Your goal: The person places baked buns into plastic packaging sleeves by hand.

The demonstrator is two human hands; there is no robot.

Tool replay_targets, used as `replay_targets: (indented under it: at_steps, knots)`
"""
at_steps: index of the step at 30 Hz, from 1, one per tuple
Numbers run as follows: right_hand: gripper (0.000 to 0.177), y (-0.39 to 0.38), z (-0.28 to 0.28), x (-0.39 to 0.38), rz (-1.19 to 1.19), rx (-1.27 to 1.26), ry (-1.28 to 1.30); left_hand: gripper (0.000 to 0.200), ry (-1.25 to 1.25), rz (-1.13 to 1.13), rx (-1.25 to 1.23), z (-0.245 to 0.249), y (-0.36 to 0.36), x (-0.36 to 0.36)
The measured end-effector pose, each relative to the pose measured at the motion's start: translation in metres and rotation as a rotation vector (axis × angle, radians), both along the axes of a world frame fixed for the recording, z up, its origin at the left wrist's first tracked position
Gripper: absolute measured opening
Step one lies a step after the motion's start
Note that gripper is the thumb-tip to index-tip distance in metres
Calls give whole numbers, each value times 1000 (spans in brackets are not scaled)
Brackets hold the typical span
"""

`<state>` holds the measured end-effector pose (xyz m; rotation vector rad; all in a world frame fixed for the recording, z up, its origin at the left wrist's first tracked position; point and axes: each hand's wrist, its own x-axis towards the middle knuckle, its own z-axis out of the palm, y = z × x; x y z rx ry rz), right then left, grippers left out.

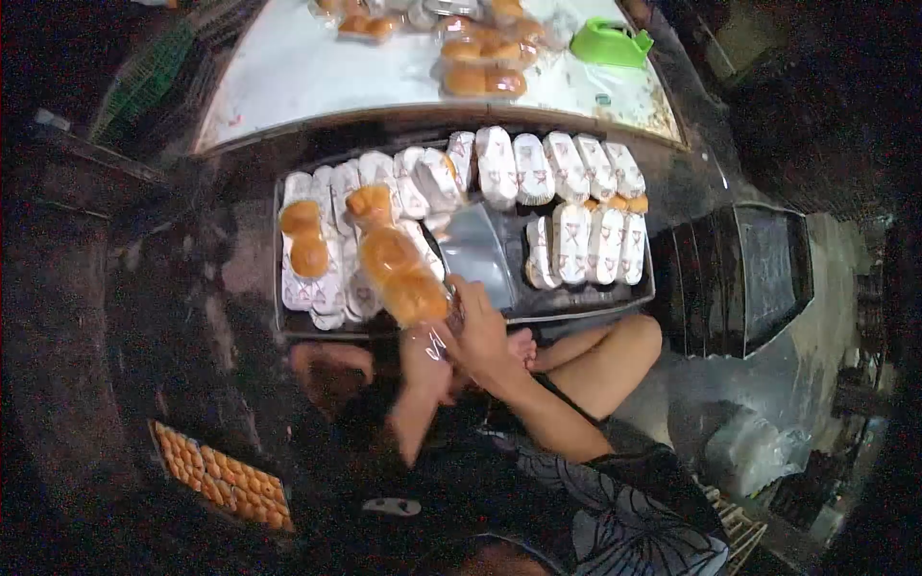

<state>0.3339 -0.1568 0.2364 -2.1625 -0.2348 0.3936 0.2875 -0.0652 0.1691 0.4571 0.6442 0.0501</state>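
A row of golden-brown buns [401, 274] in a clear plastic bag is held up in front of me, slanting over the near edge of a black tray [576, 309]. My left hand [424, 360] is closed around the loose lower end of the bag. Against the right side of the bagged buns, my right hand [478, 322] has its fingers bent and gripping; part of them is hidden. Just beyond it, flat clear plastic bags [475, 252] lie in the tray. Buns in white printed paper liners [567, 165] fill much of the tray, several turned liner side up.
Behind the tray, a white table [317, 82] carries bagged buns [485, 82] and a green plastic holder [612, 43]. Black trays [768, 278] stand at the right. A tray of small buns [221, 477] is at lower left. Clear plastic [754, 446] lies at lower right.
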Motion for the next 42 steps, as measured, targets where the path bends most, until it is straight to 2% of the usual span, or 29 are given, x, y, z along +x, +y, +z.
replay_targets:
  at_steps: [1,3,4,6,7,8,9,10,12,14,15,16,17,18,20,22,25,27,28,30,31,32,33,34,36,38,39,40,42]
  knots:
    - [39,-2,-31,8,-34,-20,-241,37,-79,-130,340,-3,-11,0]
    - [22,-22,-39,52,-165,75,-316,52,-97,-360,506,-22,-11,2]
    - [20,-30,-3,85,-245,167,-359,59,-255,-599,931,-13,-10,9]
    - [22,-24,56,133,-405,209,-533,41,-420,-500,2125,-39,-26,24]
    - [25,-15,73,152,-355,290,-673,41,-436,-489,2125,-79,-23,21]
    - [36,-6,55,176,-298,319,-847,30,-544,-724,2125,-129,-13,11]
    - [41,-3,49,168,-214,202,-873,24,-651,-958,2113,-153,-4,11]
    - [48,-1,42,151,-133,88,-899,24,-665,-941,2129,-145,0,20]
    - [47,-16,-2,96,81,197,-516,18,-452,-920,2165,-124,9,24]
    - [33,-37,-90,21,111,369,85,17,-450,-1019,2022,-98,31,27]
    - [30,-42,-64,-14,174,276,151,17,-446,-1098,1877,-86,39,30]
    - [33,-48,-87,-43,272,17,225,15,-474,-957,1840,-78,43,27]
    - [26,-44,-106,-62,244,-18,269,13,-325,-1039,1660,-51,41,25]
    - [26,-37,-109,-62,233,-24,280,12,-183,-1113,1475,-24,38,25]
    - [15,-28,-106,-56,-274,-80,-68,12,-215,-1055,1401,-1,23,22]
    - [10,-29,-78,-45,-260,-143,-127,12,-248,-1006,1341,1,15,22]
    - [23,-38,-68,-30,-170,-108,-72,11,-219,-515,1391,4,-3,24]
    - [31,-46,-47,-5,-329,382,691,10,-307,-481,1445,26,-16,20]
    - [31,-48,-54,3,-339,379,702,9,-391,-439,1505,31,-20,15]
    - [33,-41,-63,14,-602,913,456,23,-486,-581,1489,18,-24,9]
    - [33,-30,-60,7,-602,910,466,33,-403,-381,1150,7,-31,10]
    - [35,-14,-39,-1,-634,1369,588,44,-317,-181,812,0,-35,13]
    - [37,-5,-28,-4,-645,1833,699,55,-93,-167,375,5,-28,20]
    - [37,-6,-37,-6,-647,1834,708,48,-116,-243,-53,12,-11,24]
    - [44,-13,-71,-10,-342,1399,884,42,-6,-425,228,-9,22,35]
    - [56,-47,-100,31,-310,201,-2,40,-6,-274,316,-31,32,39]
    - [69,-64,-100,59,-479,-490,-246,38,-18,-118,394,-36,35,42]
    - [75,-89,-103,83,-580,-759,-427,38,-16,-118,401,-26,36,44]
    - [77,-133,-135,115,-623,-817,-455,38,-114,-48,147,13,36,48]
